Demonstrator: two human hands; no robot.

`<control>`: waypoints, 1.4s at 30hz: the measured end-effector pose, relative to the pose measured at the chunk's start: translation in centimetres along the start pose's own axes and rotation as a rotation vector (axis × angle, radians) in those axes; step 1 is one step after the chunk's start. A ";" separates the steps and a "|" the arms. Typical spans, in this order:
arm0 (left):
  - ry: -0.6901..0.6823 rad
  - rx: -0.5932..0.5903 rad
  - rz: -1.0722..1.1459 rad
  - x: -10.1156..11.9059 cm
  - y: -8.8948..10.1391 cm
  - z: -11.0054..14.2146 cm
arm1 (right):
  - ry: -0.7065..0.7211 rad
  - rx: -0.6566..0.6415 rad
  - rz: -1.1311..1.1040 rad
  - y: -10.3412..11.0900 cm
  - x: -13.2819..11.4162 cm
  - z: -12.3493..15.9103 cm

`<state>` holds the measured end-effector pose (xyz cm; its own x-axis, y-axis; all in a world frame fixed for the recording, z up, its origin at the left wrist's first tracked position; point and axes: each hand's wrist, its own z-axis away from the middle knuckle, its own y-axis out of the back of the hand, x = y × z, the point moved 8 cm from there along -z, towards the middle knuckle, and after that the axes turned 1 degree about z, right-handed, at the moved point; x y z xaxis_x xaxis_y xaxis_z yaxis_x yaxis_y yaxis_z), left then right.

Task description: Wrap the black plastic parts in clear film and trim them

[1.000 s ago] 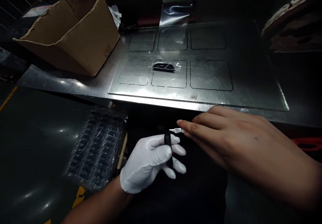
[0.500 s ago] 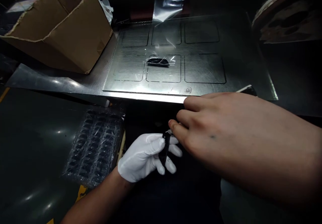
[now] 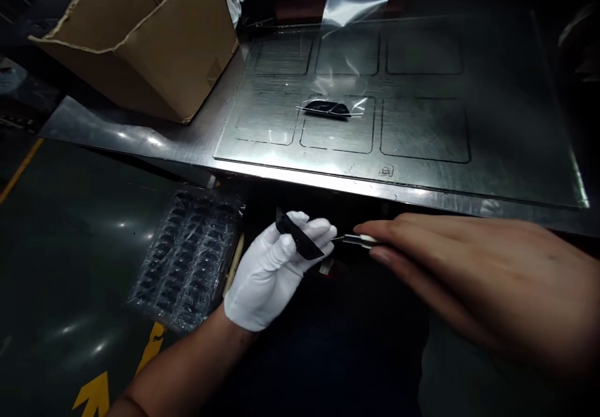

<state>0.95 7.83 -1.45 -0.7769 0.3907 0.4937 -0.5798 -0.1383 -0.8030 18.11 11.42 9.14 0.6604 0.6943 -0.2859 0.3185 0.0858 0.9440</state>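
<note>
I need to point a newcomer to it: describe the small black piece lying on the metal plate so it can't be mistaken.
Start at the large brushed metal plate scored with six rectangular outlines, right of the cardboard box. In the middle outline of the near row lies the small black piece, under clear film. Unlike the black piece in the gloved left hand, it rests untouched.
</note>
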 end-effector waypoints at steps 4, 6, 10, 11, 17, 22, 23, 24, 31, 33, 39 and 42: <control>-0.036 0.014 0.031 0.2 -0.2 -0.3 | 0.013 -0.064 -0.024 -1.8 -1.4 -0.4; -0.034 0.014 0.033 0.1 -0.3 -0.4 | 0.006 -0.085 0.006 -2.1 -1.7 -0.6; -0.033 0.011 0.016 0.1 -0.4 -0.3 | 0.029 -0.108 0.037 -2.4 -2.0 -0.6; -0.033 0.012 0.013 0.2 -0.5 -0.3 | 0.036 -0.106 0.042 -2.4 -2.0 -0.6; -0.041 0.019 -0.018 0.3 -0.6 0.0 | 0.076 -0.114 0.084 -2.4 -2.2 -0.4; -0.060 0.007 -0.070 0.2 -0.6 0.2 | 0.103 -0.141 0.096 -2.2 -2.4 0.0; -0.063 0.006 -0.077 0.2 -0.6 0.2 | 0.108 -0.145 0.102 -2.2 -2.5 0.0; -0.069 0.007 -0.084 0.1 -0.6 0.2 | 0.109 -0.149 0.110 -2.2 -2.6 0.0; -0.177 0.033 -0.161 0.7 -0.7 0.3 | 0.072 -0.123 0.138 -2.2 -3.1 -0.3; -0.204 0.046 -0.198 0.9 -0.6 0.3 | 0.077 -0.109 0.146 -2.1 -3.5 -0.3; -0.207 0.057 -0.189 0.7 -0.3 0.4 | 0.077 -0.122 0.144 -2.1 -4.1 -0.2; -0.192 0.038 -0.146 0.9 -0.5 0.4 | 0.035 -0.063 0.133 -1.3 -2.3 0.2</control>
<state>0.42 7.94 -0.51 -0.7145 0.2295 0.6609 -0.6953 -0.1282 -0.7072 16.35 9.60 8.55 0.6698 0.7267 -0.1527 0.1859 0.0351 0.9820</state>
